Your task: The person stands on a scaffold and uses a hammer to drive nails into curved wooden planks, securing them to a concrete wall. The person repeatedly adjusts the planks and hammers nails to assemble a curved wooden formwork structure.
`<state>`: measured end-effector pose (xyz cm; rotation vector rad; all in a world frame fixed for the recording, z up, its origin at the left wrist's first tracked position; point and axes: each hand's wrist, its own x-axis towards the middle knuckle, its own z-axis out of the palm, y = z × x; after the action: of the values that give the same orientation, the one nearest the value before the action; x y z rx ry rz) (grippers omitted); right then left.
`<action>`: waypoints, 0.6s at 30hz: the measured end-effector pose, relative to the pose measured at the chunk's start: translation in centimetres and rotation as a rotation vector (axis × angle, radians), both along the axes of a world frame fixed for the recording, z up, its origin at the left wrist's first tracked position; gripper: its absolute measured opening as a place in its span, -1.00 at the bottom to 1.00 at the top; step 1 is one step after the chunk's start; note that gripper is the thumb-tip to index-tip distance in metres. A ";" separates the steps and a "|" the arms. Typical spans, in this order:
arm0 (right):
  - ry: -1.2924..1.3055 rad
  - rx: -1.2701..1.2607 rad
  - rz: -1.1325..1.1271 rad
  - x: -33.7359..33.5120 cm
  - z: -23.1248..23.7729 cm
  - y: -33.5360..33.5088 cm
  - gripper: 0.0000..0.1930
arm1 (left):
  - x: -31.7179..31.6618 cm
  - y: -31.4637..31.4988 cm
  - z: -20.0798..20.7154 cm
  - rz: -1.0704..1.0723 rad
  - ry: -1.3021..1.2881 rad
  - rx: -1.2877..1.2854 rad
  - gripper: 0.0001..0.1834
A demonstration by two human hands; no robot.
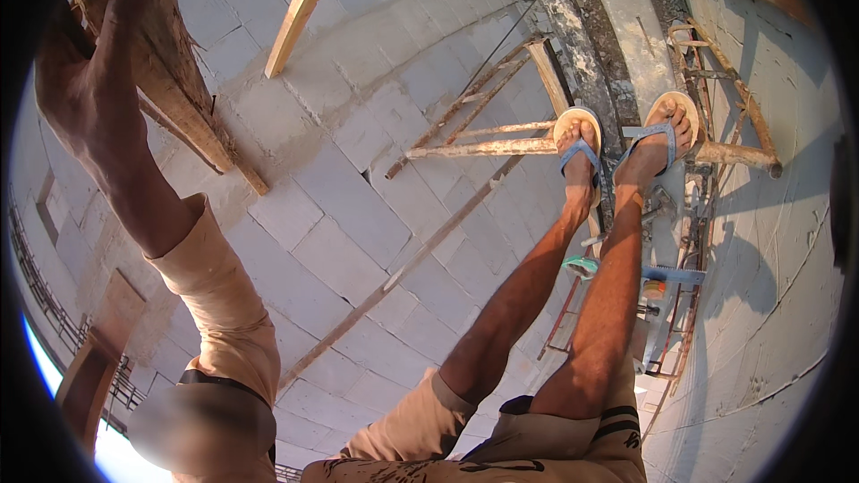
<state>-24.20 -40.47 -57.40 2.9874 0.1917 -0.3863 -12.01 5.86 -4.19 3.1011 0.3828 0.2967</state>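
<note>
My left hand (pixel 85 94) reaches up at the upper left, at the end of a raised arm in a beige sleeve. It is closed round a rough brown timber beam (pixel 165 40), with one digit stretched along the wood; the other fingers are partly lost in the dark rim. Thinner wooden strips sit alongside the beam's lower end. Nowhere in the picture does my right hand show.
My feet, in flip-flops (pixel 580 139) with blue straps, stand high on rusty scaffold tubes (pixel 488 149). A pale block wall (pixel 358 206) fills the middle; a smooth grey surface (pixel 769 322) lies right. Another board (pixel 307 7) juts from above. Below my feet lies a blue strip-like object (pixel 677 275).
</note>
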 end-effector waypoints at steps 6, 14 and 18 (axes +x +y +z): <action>0.530 0.491 -0.180 -8.8 10.9 -15.1 -0.78 | 0.9 0.0 -1.8 -0.041 -0.087 -0.503 0.06; 1.038 0.566 -0.759 2.8 24.5 -22.3 -0.80 | 1.6 -2.1 2.1 0.121 -0.024 -0.206 -0.02; 1.053 0.789 -0.765 10.1 28.8 -17.7 -0.80 | 1.5 -2.0 2.4 0.184 -0.003 -0.260 -0.03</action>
<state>-14.10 -58.21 -28.65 2.9695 -0.9411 -2.3927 -10.47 3.86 -1.78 2.8152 0.6522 0.2305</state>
